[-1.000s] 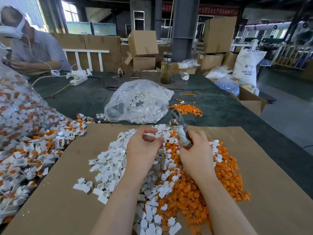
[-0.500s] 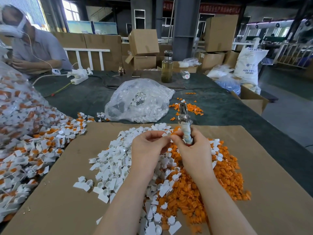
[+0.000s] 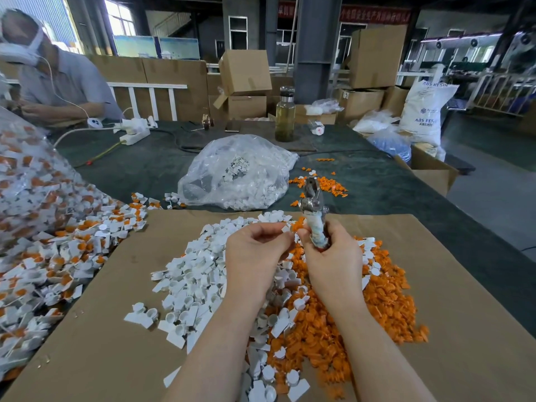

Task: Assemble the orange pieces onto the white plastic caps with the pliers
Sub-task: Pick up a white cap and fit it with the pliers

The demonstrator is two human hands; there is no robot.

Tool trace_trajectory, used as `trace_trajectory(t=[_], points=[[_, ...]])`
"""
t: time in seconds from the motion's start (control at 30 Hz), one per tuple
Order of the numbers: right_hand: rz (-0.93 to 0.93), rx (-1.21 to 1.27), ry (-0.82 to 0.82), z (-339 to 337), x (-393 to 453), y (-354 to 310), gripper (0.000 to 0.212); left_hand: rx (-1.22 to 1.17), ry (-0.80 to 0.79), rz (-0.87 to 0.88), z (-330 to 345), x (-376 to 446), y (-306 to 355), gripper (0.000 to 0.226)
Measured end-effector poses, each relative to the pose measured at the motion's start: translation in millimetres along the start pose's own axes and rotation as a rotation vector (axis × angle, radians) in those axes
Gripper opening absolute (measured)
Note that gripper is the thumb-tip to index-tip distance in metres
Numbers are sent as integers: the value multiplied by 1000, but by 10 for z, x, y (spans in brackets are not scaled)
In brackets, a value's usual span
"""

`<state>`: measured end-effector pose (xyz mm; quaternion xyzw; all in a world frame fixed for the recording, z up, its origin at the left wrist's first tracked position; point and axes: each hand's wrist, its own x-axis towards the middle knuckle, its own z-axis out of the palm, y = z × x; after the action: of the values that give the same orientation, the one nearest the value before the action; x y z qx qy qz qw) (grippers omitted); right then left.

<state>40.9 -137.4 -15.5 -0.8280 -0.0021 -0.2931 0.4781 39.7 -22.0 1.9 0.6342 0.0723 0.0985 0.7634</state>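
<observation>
2 hands up over the cardboard sheet (image 3: 116,329). Left hand (image 3: 255,250) curled, fingertips pinching 1 white cap (image 3: 287,228). Right hand (image 3: 333,262) wrapped round the taped handles of 1 pliers (image 3: 313,210), jaws pointing up and away; its thumb and forefinger also pinch 1 orange piece (image 3: 297,226), touching the cap. Below: 1 heap of white caps (image 3: 197,274) on the left, 1 heap of orange pieces (image 3: 348,314) on the right, too many to count. 1 pile of assembled caps (image 3: 52,256) far left. On the dark surface (image 3: 145,169): 1 clear bag (image 3: 235,172) w/ white parts, a small scatter of orange bits (image 3: 322,184), 1 bottle (image 3: 285,114). 1 other person (image 3: 58,79) sits at back left.
</observation>
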Motion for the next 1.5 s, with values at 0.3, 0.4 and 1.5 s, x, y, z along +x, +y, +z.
trace_trajectory(t=[0.3, 0.4, 1.5], points=[[19, 10, -38, 19, -13, -8, 22, 92, -3, 63, -32, -5, 32, 22], [29, 6, -28, 19, -16, -14, 30, 153, -8, 108, -18, -19, 34, 14], [-37, -151, -474, -230, 99, 17, 22, -47, 10, 181, -186, 84, 39, 11]])
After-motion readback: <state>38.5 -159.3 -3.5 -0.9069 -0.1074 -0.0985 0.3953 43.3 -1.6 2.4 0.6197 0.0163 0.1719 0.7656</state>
